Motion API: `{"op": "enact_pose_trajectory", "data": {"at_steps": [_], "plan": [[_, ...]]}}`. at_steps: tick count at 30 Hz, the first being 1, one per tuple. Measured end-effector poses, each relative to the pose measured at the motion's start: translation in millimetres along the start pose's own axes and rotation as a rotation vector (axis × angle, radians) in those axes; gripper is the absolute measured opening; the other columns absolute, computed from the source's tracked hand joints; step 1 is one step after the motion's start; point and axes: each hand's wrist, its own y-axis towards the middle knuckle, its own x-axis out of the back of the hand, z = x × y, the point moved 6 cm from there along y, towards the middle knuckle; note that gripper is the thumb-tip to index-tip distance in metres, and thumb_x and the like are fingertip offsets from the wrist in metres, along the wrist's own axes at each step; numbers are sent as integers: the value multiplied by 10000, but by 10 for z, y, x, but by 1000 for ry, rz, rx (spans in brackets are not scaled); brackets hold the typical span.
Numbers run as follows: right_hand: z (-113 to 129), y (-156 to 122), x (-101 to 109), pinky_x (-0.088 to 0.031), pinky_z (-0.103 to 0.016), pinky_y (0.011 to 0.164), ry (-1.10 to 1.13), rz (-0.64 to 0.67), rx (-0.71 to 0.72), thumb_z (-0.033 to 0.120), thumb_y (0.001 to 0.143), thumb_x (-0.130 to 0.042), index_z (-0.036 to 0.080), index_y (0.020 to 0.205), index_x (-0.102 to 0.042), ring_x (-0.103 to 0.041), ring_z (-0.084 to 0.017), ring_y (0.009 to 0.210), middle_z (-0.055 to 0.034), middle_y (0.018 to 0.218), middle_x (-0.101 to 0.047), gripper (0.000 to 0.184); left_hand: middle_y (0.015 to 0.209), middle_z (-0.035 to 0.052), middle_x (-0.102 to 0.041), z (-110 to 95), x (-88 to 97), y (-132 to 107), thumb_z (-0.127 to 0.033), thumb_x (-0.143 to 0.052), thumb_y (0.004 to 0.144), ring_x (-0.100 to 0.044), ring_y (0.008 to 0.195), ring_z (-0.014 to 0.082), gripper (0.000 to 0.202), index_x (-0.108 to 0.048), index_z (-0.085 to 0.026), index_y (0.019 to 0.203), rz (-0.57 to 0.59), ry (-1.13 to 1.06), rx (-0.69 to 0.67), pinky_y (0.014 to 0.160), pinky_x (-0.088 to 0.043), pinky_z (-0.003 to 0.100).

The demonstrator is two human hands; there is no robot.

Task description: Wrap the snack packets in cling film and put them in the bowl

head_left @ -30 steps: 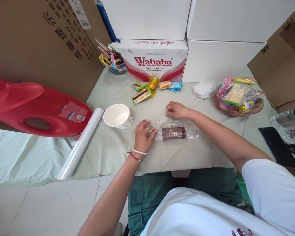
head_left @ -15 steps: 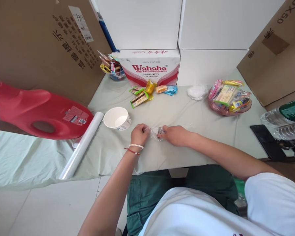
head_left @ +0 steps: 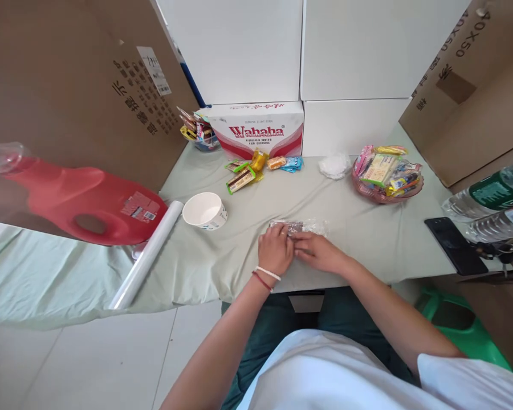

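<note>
Two hands make my grip: left grip (head_left: 276,249) and right grip (head_left: 318,251) now sit side by side at the brown-wrapped bar (head_left: 296,226), fingers bent; I cannot tell whether either pinches it. Half a second ago they stood apart. Bar and clear film (head_left: 318,227) lie on the desk (head_left: 367,245), right of the paper bowl (head_left: 203,210).
</note>
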Motion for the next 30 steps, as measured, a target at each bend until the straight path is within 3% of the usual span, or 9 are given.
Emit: {"op": "enact_pose_trajectory", "data": {"at_steps": [2,5,8,11,14,18,22,27,30], "plan": [[-275,-133,165,-517,-391,975,14,-240,-241,315,1041,-432,223,1177,-720,-637,-242,1080,-104,1200,-693,332,1547,162,-539,-76,-110,-131,-199,-500,889,-501,1382,350,568,-569,-139,1450,7,214,-62,1061,-448,523],[-575,-292,358,-469,-476,1033,-171,-540,-507,450,943,-620,181,1277,-684,-550,-338,1213,-181,1319,-620,434,1636,149,-436,-87,-229,-243,-170,-496,874,-436,1445,326,673,-456,-111,1544,13,402,-84,1000,-470,487],[-683,-247,336,-445,-455,1023,-230,-443,-521,368,831,-742,180,1114,-721,-513,-347,1246,-181,1360,-598,340,1629,147,-448,-74,-269,-240,-171,-485,886,-460,1423,313,652,-470,-104,1535,4,470,-86,963,-474,472],[-625,-174,351,-463,-322,835,-104,-325,-457,268,894,-619,203,959,-669,-610,-221,954,-83,1058,-695,105,1609,143,-479,-83,-259,-218,-162,-474,905,-484,1405,301,619,-497,-139,1524,-21,478,-111,958,-465,461],[-430,-27,489,-412,-266,699,6,-330,-433,287,923,-586,215,922,-624,-590,-169,755,-6,821,-668,80,1586,151,-507,-81,-252,-217,-144,-452,925,-507,1386,298,600,-504,-141,1522,-47,465,-124,998,-446,467],[-44,474,518,-408,-292,732,-134,-280,-361,211,916,-584,213,943,-657,-617,-190,818,-44,915,-714,78,1548,157,-547,-85,-258,-211,-100,-434,926,-533,1361,299,563,-548,-125,1476,-87,440,-135,1067,-413,482],[169,959,173,-435,-344,726,-257,-154,-342,126,900,-584,210,988,-705,-635,-230,817,-131,1057,-718,172,1351,170,-687,-85,-243,-260,-112,-502,897,-556,1331,326,373,-713,-135,1203,-68,351,-172,1083,-408,497],[275,976,-210,-508,-401,871,-395,-174,-209,385,993,-579,147,1155,-665,-609,-294,1044,-177,1170,-647,301,1378,124,-678,223,-80,-593,-144,-548,868,-526,1370,326,379,-687,-192,1217,-58,244,-290,1192,-306,564],[299,856,-288,-515,-433,924,-442,-199,-144,568,940,-642,144,1176,-621,-554,-309,1127,-155,1188,-614,486,1311,101,-720,631,124,-769,-195,-502,929,-526,1371,333,318,-695,-212,1181,-209,240,-244,1151,-357,569]]}}
